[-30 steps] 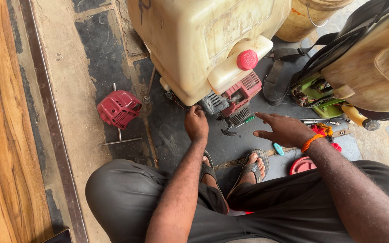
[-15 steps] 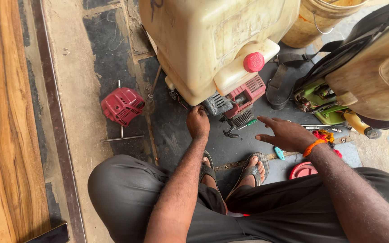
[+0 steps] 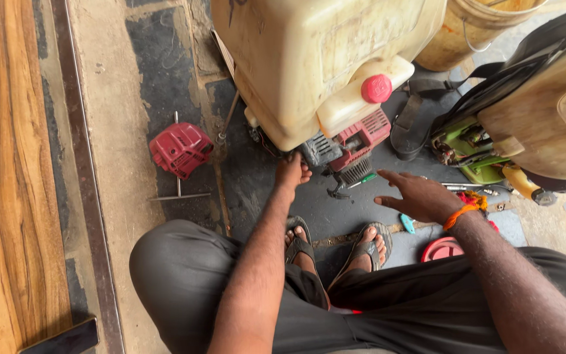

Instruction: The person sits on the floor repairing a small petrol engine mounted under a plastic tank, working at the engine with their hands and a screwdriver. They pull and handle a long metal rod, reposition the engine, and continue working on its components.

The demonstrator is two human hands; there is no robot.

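Observation:
A cream plastic sprayer tank [image 3: 309, 59] with a red cap [image 3: 377, 88] stands on the floor over a small red engine [image 3: 355, 141]. My left hand [image 3: 291, 172] reaches under the tank's lower edge beside the engine, fingers curled; what it touches is hidden. My right hand [image 3: 414, 195] hovers open, palm down, just right of the engine, above a green-handled tool [image 3: 363, 179]. An orange band circles that wrist.
A red engine cover [image 3: 181, 148] lies left on a metal T-wrench [image 3: 178, 195]. A second sprayer [image 3: 538, 111] with black straps lies at right, a bucket [image 3: 473, 29] behind. A red lid [image 3: 441, 249] and small tools sit by my sandalled feet. Wooden board [image 3: 8, 164] far left.
The view has shifted slightly, so everything sits a little lower and to the right. My left hand stays under the tank; my right hand keeps hovering open.

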